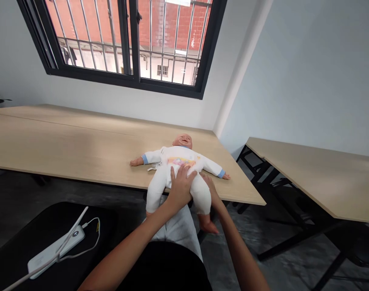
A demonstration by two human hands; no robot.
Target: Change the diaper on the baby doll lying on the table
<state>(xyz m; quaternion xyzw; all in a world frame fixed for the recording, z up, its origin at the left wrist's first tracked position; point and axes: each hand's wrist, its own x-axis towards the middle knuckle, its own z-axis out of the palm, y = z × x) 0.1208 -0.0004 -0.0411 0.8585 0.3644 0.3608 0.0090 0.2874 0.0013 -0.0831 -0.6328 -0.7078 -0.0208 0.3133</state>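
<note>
One power bank [55,250]; one doll [181,155], left hand [180,187] flat atop, right hand [210,186] unclear.

No word, number, brand or sign can be read anywhere in this view. The coloured print on the chest of the white romper [181,161] worn by the baby doll [183,141], which lies near the front edge of the wooden table [66,149], is too blurred to show any letters. The white power bank [55,250], on the black surface [26,226] at lower left, shows a small dark round spot but no legible lettering.
</note>
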